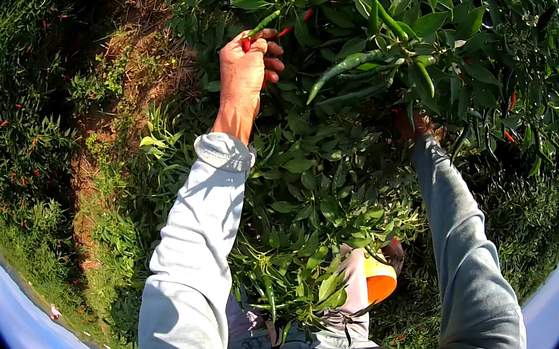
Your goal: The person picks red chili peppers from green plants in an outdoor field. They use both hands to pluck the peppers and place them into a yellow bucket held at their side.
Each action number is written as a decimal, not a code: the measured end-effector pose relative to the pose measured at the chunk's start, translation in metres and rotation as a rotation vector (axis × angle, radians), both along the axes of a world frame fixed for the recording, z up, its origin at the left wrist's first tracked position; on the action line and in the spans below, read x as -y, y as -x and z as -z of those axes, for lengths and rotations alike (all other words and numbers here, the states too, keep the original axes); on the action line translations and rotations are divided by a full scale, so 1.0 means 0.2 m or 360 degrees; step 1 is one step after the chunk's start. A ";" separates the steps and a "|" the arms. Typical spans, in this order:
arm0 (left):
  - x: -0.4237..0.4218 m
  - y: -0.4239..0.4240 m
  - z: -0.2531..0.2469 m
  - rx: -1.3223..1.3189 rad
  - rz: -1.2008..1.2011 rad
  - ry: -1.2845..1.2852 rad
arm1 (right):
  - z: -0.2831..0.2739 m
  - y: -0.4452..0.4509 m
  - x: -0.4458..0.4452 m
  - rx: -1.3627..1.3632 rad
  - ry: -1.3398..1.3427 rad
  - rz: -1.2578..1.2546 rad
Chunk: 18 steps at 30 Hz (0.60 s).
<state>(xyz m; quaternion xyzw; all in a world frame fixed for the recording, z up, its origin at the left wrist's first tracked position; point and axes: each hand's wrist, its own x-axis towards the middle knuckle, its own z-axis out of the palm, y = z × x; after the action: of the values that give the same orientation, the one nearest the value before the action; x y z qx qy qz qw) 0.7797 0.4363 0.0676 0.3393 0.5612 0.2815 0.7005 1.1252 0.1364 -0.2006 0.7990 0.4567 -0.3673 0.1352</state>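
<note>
My left hand [244,70] reaches into the chilli plants, its thumb and fingers closed around a red chilli pepper [246,45]. A green chilli pepper [264,23] lies across the top of that hand's fingertips. Just past the fingers, more red chillies [287,30] hang among leaves. My right hand [409,124] is down in the shaded foliage, mostly hidden by leaves, so its fingers and anything in them cannot be made out. Above it, a cluster of long green chillies [342,68] hangs from a leafy stem.
A yellow-orange bucket [381,280] is beside my leg, partly behind leaves. Chilli foliage [294,289] stands close before my body. At left, a strip of bare soil and weeds [89,199] separates this row from another row of chilli plants [25,171] with red fruit.
</note>
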 end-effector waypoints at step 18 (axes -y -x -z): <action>-0.09 -0.49 0.18 -0.1248 0.0820 -0.1092 | -0.45 0.03 0.24 -0.0025 -0.0292 0.0423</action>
<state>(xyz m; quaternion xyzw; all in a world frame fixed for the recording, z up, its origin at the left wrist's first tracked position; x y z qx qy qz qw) 0.8771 0.4550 0.0310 0.7514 0.5547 0.1212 0.3361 1.1197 0.0892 -0.1111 0.8584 0.3797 -0.3449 0.0083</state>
